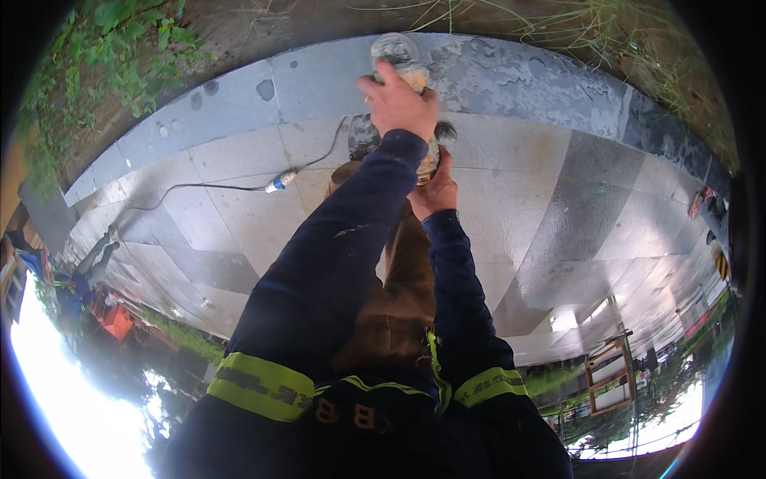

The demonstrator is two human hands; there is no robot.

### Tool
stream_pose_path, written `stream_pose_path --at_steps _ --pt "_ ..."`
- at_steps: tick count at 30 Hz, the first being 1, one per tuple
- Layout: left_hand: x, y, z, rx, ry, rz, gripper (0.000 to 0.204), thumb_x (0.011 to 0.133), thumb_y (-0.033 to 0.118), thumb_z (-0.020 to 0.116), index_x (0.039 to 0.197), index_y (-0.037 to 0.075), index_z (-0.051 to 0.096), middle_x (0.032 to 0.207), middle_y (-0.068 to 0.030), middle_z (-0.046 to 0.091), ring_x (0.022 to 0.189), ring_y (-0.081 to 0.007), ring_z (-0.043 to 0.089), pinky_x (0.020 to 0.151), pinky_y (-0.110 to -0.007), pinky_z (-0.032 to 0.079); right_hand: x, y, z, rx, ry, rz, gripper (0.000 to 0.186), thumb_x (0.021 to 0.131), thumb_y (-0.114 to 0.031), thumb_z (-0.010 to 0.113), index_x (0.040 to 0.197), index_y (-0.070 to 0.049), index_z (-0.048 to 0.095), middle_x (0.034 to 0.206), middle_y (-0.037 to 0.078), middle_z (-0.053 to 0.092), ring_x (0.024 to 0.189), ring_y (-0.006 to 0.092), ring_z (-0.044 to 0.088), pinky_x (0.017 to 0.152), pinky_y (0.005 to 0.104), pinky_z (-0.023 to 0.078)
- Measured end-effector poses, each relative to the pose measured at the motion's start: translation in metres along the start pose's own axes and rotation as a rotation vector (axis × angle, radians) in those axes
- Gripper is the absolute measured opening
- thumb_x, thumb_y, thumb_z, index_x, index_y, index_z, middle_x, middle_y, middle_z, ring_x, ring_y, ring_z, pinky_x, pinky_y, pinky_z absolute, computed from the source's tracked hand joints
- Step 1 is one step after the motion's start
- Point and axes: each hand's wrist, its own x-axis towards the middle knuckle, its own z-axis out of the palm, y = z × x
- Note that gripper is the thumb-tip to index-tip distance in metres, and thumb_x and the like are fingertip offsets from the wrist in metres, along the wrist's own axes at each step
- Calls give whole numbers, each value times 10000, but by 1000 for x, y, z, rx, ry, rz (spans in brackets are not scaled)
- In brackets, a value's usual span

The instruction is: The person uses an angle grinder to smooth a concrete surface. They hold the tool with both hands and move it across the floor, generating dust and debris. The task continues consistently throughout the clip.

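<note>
An orange-and-grey angle grinder [416, 79], dusted pale, rests at the grey-blue stone edging [319, 80], its round head toward the far side. My left hand [399, 102] is closed over its front part, with the index finger stretched toward the round head. Closer to me, my right hand [436, 190] wraps round the rear of the tool's orange body. My left wrist and sleeve hide much of the middle of the grinder. A dark power cord [207, 185] runs left over the paving, joined by a blue-and-white plug connector [281, 180].
Wet paving slabs [495, 207] in light and dark grey spread around me. Soil with green leafy plants [120, 56] and long grass [590, 32] borders the far side of the edging. At the left rim stands a person [97, 254]. A wooden frame [610, 375] appears at lower right.
</note>
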Motion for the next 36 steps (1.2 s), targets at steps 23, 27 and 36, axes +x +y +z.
stream_pose_path --at_steps 23,27,36 --pt "-35 51 56 54 -70 172 789 715 198 771 1323 26 298 1194 -259 355 1054 -480 525 811 -499 542 5 24 -56 -36 132 131 813 771 -448 786 1387 -152 346 1071 247 684 1017 442 655 825 468 527" --pt "-38 56 55 74 -207 143 779 714 184 772 1317 18 307 1191 -258 360 1051 -486 521 810 -501 538 6 26 -58 -46 148 173 824 772 -447 785 1397 -155 336 1083 241 682 1026 440 652 830 467 528" --pt "-33 44 43 18 -137 82 768 731 191 761 1314 9 296 1210 -268 339 1077 -501 502 829 -521 529 4 14 -56 -44 88 174 862 728 -429 828 1391 -161 346 1100 236 683 1039 429 654 843 455 533"
